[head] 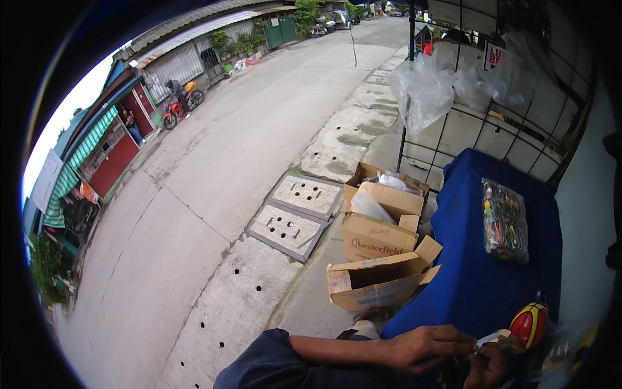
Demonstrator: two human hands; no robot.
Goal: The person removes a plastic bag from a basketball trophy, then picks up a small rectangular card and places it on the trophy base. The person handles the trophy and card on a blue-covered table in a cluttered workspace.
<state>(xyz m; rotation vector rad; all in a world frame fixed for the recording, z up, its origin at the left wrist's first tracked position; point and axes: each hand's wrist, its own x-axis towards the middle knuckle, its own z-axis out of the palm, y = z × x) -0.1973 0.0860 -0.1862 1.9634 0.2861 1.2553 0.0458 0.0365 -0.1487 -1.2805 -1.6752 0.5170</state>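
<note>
My left hand (427,347) reaches in from the lower left, its fingertips pinching a small white strip (487,338). Close against those fingertips is my right hand (487,367), partly in shadow near the bottom edge, gripping the same strip from below. A pale yellow piece (503,333) shows just behind the strip; what it belongs to is unclear. Beside the hands sits a small red and yellow ball (528,325). Farther up the blue cloth (466,253) lies a clear plastic pack of colourful small items (505,221).
Left of the cloth stand open cardboard boxes: an empty-looking one (379,284), another behind it (376,238), and one with plastic bags (388,189). Clear plastic bags (423,90) hang on a black wire grid (466,126). Beyond is a concrete road (233,146) with a red motorcycle (182,104).
</note>
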